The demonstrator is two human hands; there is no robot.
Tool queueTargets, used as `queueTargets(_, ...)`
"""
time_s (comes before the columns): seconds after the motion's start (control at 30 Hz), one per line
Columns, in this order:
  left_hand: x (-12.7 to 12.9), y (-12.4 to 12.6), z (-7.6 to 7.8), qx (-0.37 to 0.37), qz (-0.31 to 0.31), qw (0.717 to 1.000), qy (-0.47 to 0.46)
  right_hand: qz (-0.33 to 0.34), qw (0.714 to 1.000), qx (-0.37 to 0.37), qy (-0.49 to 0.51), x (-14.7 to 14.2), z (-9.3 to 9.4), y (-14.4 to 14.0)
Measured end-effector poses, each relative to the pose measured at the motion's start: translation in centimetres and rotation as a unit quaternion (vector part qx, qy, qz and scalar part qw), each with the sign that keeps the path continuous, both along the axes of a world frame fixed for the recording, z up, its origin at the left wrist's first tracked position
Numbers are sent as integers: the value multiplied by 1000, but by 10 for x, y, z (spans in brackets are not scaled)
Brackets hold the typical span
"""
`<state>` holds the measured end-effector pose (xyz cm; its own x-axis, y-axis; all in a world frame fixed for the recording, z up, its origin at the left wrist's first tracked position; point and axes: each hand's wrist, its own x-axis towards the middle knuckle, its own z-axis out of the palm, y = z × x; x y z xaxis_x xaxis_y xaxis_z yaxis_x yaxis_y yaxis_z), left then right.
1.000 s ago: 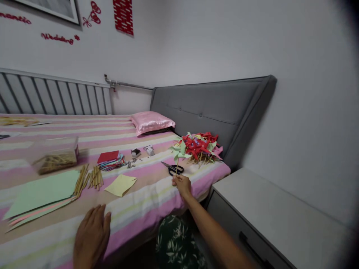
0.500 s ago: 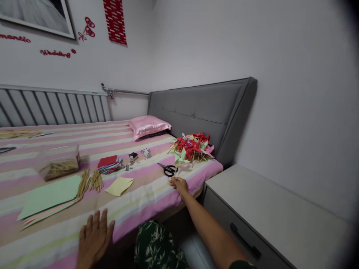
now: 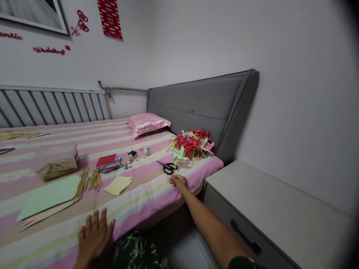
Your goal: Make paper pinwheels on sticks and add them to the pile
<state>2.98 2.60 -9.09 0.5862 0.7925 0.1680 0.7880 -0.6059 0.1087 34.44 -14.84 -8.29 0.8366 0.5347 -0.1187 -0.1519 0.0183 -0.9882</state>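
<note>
Right hand [image 3: 179, 183] pinching light, fragile green pinwheel [image 3: 178, 154] by its stiff stick, the safest hold; left hand [image 3: 94, 235] flat, released on bedspread [image 3: 146, 190].

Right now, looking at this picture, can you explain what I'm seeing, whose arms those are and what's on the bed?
There is no machine here. The picture comes from a camera worn on a person's head, looking forward and down, so both arms are that person's own. The left hand rests flat and open on the striped bed sheet. The right hand reaches forward, its grip pinching the thin stick of a green paper pinwheel, beside black scissors. Behind lies a pile of red and green pinwheels. Also on the bed: loose wooden sticks, green paper sheets, a yellow sheet, a stack of coloured paper and a pink pillow.
</note>
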Motion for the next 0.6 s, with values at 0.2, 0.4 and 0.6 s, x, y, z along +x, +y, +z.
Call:
queueTargets(0.2, 3, -4, 2, 3, 18, 1000, 6, 0, 1000, 2, 2, 0, -1, 0)
queueTargets(0.4, 0, 2, -1, -18, -9, 1000, -14, -2, 1000, 5, 4, -3, 3, -3)
queueTargets(0.6, -5, 3, -7, -4, -35, 999, -31, -25, 1000, -1, 8, -7, 21, -7)
